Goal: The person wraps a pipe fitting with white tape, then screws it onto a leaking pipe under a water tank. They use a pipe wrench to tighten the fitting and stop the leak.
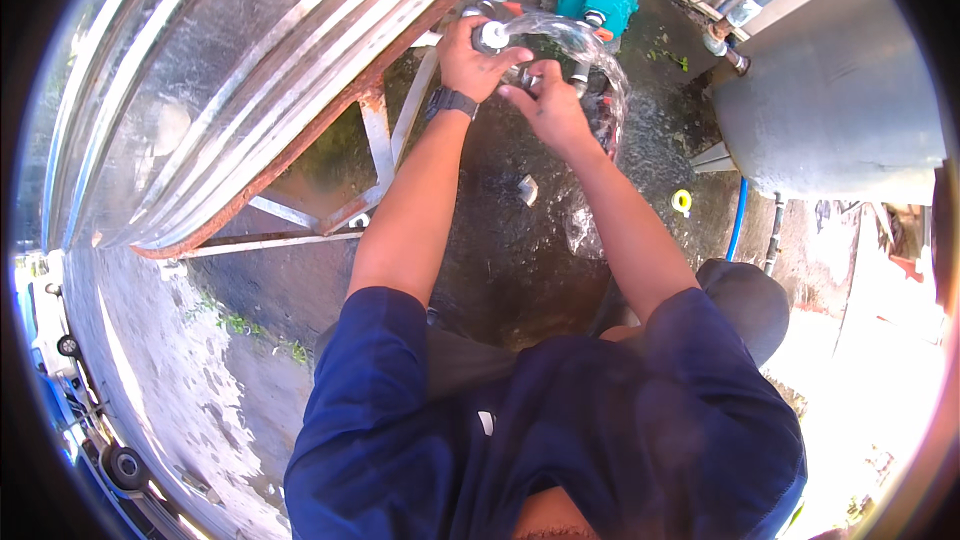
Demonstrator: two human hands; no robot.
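Harsh daylight, blown-out ground (850,360) at right, glare on ribbed metal tank (225,70), fisheye-bent edges, blackened corners.

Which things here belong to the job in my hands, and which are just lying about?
In the job:
- pipe fitting at your left hand
- water spouting beside it

Apparently lying about:
- white piece on the wet floor
- yellow ring

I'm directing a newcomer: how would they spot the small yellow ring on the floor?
Find the large, rounded grey metal tank at right. From the thin blue hose below it, go left onto the dark floor to the small yellow ring. Its bright yellow and round shape set it apart from the angular off-white piece farther left.
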